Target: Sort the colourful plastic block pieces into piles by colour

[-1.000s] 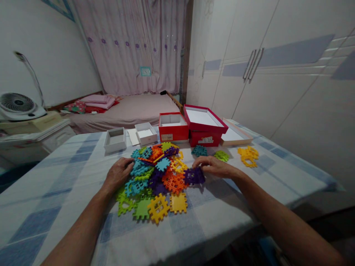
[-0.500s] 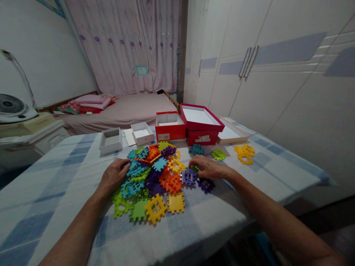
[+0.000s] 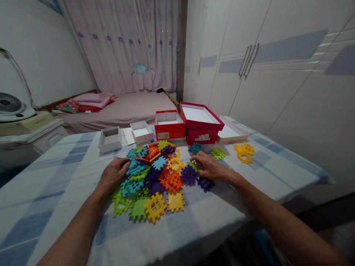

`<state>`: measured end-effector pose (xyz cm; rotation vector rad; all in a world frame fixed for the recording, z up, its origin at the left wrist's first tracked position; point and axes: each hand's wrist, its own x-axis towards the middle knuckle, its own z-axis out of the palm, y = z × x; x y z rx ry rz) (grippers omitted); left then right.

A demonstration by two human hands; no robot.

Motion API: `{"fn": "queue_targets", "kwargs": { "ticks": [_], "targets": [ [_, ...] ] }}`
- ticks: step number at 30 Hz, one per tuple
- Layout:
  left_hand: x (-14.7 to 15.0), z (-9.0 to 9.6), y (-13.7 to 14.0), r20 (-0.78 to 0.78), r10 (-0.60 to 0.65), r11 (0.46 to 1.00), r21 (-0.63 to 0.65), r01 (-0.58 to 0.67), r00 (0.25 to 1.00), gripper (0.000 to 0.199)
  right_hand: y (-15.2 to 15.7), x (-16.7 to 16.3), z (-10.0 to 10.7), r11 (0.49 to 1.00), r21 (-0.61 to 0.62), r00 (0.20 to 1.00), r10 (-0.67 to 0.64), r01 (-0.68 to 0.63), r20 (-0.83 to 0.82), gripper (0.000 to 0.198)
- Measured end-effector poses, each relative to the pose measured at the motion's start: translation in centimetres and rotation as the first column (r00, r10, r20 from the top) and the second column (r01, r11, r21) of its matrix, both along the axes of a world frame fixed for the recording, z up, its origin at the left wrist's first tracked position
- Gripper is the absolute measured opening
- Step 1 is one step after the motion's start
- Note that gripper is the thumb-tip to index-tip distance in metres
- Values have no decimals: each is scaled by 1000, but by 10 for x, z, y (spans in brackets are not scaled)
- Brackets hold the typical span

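Note:
A heap of interlocking plastic building tiles with notched edges lies before me, in teal, green, orange, purple and yellow. My left hand (image 3: pixel 113 173) rests against the heap's left side, beside teal tiles (image 3: pixel 135 168); its fingers are loosely bent with a gap at the thumb, and I see nothing held. At the right side, my right hand (image 3: pixel 210 167) pinches a green tile (image 3: pixel 193 165), partly covered by the fingers. Just below it are a purple tile (image 3: pixel 188 174) and a dark purple window tile (image 3: pixel 205 183). Orange tiles (image 3: pixel 172 180) lie in the heap's middle.
Separate teal (image 3: pixel 196 148), green (image 3: pixel 218 153) and yellow (image 3: pixel 244 152) groups of tiles sit to the right. Behind stand a grey box (image 3: pixel 110 139), a white box (image 3: pixel 142 132), an orange-red box (image 3: pixel 169 125) and a red box with a tray-like lid (image 3: pixel 202 122). A checked cloth covers the table.
The right hand has shifted slightly, and more of the green tile shows at its fingers. The purple window tile near it now looks like a different, solid-faced purple tile. The left hand stays put.

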<state>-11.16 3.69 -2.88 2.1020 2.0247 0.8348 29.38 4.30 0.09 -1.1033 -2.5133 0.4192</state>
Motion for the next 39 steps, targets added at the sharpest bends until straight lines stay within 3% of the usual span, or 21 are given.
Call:
{"fn": "queue_targets", "kwargs": {
  "ticks": [6, 10, 13, 18, 20, 22, 25, 28, 32, 36, 39],
  "targets": [
    [0, -1, 1, 1, 1, 1000, -12, -1, 1000, 54, -8, 0, 1, 988, -24, 958, -155, 154, -240, 31],
    [0, -1, 1, -1, 0, 1000, -17, 0, 1000, 54, -3, 17, -1, 948, -152, 884, -315, 278, -346, 29],
    [0, -1, 0, 10, -3, 1000, -1, 3, 1000, 50, 6, 45, -2, 895, -239, 795, -444, 375, -414, 33],
    [1, 1, -1, 24, -8, 1000, 9, 8, 1000, 50, 22, 89, -5, 761, -388, 623, -648, 519, -437, 37],
    [1, 1, -1, 28, -7, 1000, 7, 7, 1000, 49, 26, 95, -11, 736, -315, 632, -676, 599, -379, 37],
    [2, 2, -1, 31, -4, 1000, 5, 4, 1000, 47, 27, 95, -18, 738, -124, 685, -665, 663, -297, 39],
    [3, 3, -2, 29, -1, 1000, -10, 2, 1000, 48, 26, 87, -27, 758, 131, 768, -618, 639, -168, 54],
    [2, 4, -2, 27, -4, 1000, -12, 5, 1000, 50, 27, 81, -34, 800, 179, 818, -572, 572, -58, 62],
    [0, 1, 0, 12, -4, 1000, -1, 4, 1000, 49, 31, 80, -36, 842, 134, 846, -531, 523, 35, 48],
    [-2, 1, 0, 4, -10, 1000, 5, 10, 1000, 49, 27, 91, -26, 803, 222, 818, -574, 554, 33, 49],
    [0, 2, -1, 3, -14, 1000, 2, 14, 1000, 48, 12, 108, -15, 700, 314, 723, -689, 641, 61, 51]
  ]
}}
